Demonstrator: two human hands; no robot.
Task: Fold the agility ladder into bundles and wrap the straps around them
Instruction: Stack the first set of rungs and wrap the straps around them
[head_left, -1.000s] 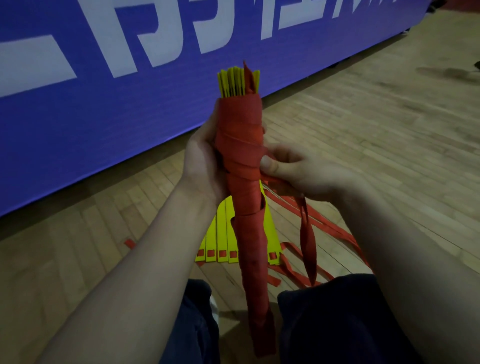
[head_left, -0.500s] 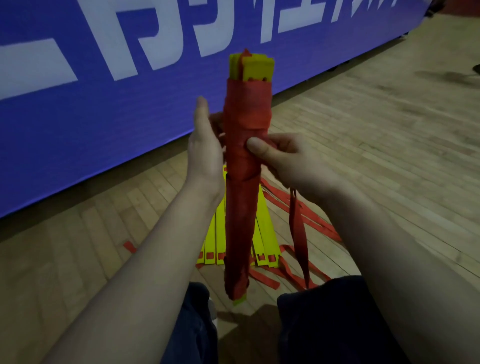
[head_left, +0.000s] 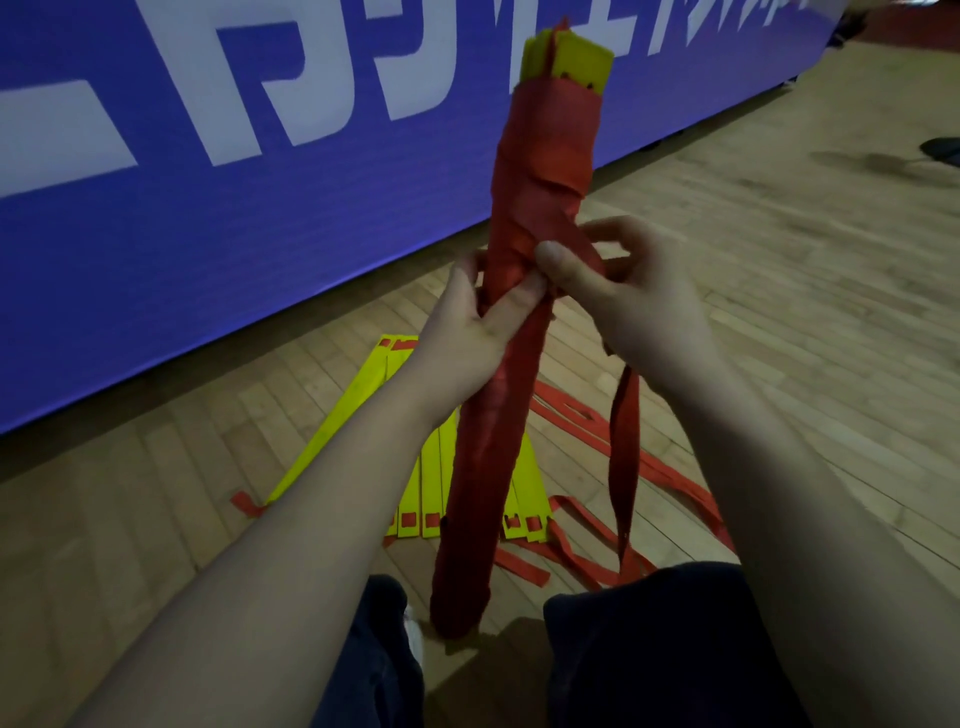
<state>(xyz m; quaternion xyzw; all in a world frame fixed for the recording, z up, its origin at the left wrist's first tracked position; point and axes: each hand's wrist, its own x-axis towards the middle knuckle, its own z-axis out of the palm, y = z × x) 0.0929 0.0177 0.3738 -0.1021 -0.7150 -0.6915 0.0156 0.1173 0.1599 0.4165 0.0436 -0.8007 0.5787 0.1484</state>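
Hands touching, left hand (head_left: 462, 338) curled round the upright bundle (head_left: 540, 156) mid-height, right hand (head_left: 644, 312) pinching its loose strap (head_left: 623, 457).

I had one red-wrapped bundle (head_left: 545, 156) between two hands, my left hand (head_left: 467, 338) and right hand (head_left: 639, 306). One strap (head_left: 626, 457) hung loose. The yellow rungs (head_left: 431, 483) on the floor (head_left: 805, 322) overlapped too much to count.

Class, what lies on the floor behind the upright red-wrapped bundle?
Flat yellow rungs and loose red straps on the wooden floor. The bundle and left hand cover part, so rungs cannot be counted.
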